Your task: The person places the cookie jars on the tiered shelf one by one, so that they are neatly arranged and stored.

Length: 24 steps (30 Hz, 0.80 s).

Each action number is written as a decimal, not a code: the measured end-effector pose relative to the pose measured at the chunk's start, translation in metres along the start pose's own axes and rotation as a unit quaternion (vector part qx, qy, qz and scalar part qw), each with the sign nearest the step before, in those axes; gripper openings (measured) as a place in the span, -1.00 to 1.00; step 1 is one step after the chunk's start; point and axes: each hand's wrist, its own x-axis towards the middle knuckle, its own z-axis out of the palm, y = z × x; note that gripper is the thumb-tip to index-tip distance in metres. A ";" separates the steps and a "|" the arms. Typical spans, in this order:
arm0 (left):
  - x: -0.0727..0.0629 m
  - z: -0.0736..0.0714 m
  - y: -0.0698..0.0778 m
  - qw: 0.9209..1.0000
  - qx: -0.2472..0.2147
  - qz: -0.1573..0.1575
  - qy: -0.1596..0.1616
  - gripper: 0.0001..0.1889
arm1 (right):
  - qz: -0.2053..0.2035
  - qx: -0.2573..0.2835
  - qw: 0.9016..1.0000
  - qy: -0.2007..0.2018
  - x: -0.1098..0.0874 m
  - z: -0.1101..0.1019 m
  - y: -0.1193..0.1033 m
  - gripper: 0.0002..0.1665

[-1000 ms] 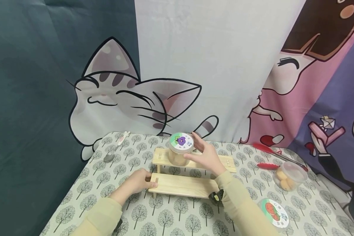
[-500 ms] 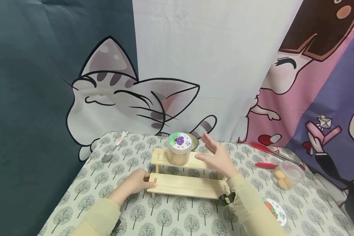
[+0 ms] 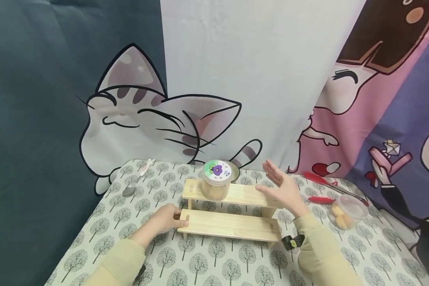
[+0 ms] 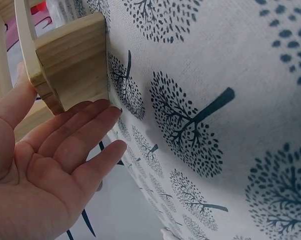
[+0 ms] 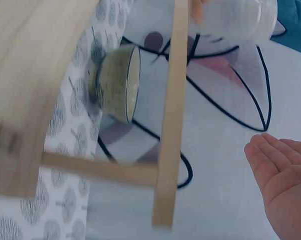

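Note:
A two-tier wooden rack (image 3: 228,225) stands on the tree-print cloth. On its upper shelf, left of the middle, sits a clear jar (image 3: 215,191) with a purple flower on its lid; something pale is inside. My left hand (image 3: 166,219) holds the left end of the lower shelf, thumb on top; in the left wrist view its fingers (image 4: 85,135) lie along the wood's other side. My right hand (image 3: 283,191) hovers over the upper shelf's right end, fingers extended, apart from the jar and holding nothing.
Behind the rack stands a bowl (image 5: 121,82), partly hidden by the jar in the head view. A spoon (image 3: 130,191) lies at the left. To the right are a tub (image 3: 347,212) of round yellowish pieces and red-handled tongs (image 3: 314,178). A printed curtain (image 3: 207,59) hangs behind.
My right hand has let go of the jar and moved away to the right, leaving it on the upper shelf. The left hand has stayed on the rack.

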 end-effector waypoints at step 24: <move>0.000 -0.001 0.001 1.000 0.011 0.006 -0.011 -0.58 | 0.005 -0.029 0.997 0.065 -0.035 -0.071 0.027 0.01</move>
